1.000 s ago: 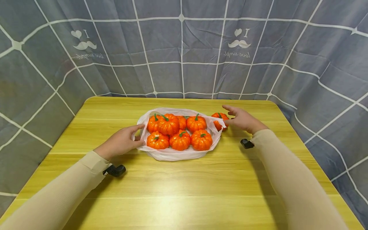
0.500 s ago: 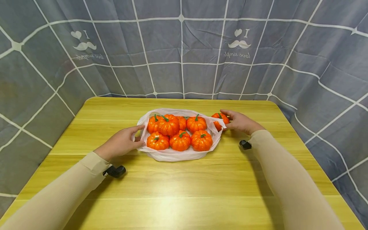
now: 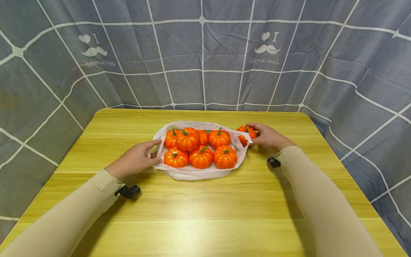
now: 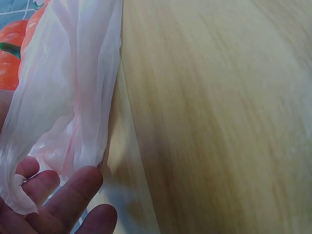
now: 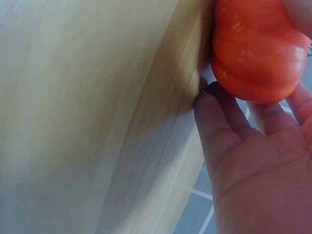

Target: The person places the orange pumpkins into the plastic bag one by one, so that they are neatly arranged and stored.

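Note:
A thin white plastic bag lies spread open on the table, with several glossy orange toy pumpkins with green stems inside it. My left hand holds the bag's left edge between thumb and fingers. In the left wrist view, the bag's film hangs over part of that hand. One more pumpkin stands outside, against the bag's right end, partly behind a corner of film. My right hand grips it from the right. The right wrist view shows fingers behind this pumpkin and the thumb across its front.
The wooden table extends in front of the bag and to both sides. A grey curtain with white grid lines encloses the back and sides. Each wrist carries a small black camera.
My right hand has lowered slightly and moved left, its spread fingers closing round the pumpkin outside the bag. The left hand and the bag hold their places.

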`<state>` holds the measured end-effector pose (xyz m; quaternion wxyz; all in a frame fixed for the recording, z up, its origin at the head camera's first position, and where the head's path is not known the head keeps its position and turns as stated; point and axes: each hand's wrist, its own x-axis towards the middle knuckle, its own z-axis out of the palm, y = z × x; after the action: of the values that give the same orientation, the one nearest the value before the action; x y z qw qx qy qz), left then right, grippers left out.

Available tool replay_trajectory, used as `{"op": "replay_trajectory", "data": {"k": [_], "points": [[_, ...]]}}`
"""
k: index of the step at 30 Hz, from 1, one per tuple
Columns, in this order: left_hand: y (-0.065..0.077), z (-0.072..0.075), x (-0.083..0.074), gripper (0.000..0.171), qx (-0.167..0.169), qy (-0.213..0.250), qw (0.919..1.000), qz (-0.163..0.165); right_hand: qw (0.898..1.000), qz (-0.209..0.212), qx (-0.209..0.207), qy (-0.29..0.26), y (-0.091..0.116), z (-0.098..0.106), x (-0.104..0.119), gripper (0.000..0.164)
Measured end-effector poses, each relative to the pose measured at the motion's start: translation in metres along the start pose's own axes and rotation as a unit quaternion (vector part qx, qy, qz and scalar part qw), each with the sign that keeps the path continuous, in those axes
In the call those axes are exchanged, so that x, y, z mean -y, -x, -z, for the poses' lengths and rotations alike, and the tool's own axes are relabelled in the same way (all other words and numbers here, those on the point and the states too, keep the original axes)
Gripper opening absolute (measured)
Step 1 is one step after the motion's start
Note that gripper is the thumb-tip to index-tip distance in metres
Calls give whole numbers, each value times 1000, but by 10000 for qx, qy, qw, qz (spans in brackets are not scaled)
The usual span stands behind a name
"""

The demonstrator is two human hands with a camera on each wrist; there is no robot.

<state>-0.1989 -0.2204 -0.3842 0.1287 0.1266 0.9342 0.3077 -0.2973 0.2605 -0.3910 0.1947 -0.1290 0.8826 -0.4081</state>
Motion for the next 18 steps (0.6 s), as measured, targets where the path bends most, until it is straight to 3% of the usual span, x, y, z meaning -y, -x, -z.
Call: {"op": "replay_trajectory", "data": {"k": [18], "points": [[0,0,0,82,3,-84,10000,-18,9995,-168,11,-260,-2,-1,-7,92]]}}
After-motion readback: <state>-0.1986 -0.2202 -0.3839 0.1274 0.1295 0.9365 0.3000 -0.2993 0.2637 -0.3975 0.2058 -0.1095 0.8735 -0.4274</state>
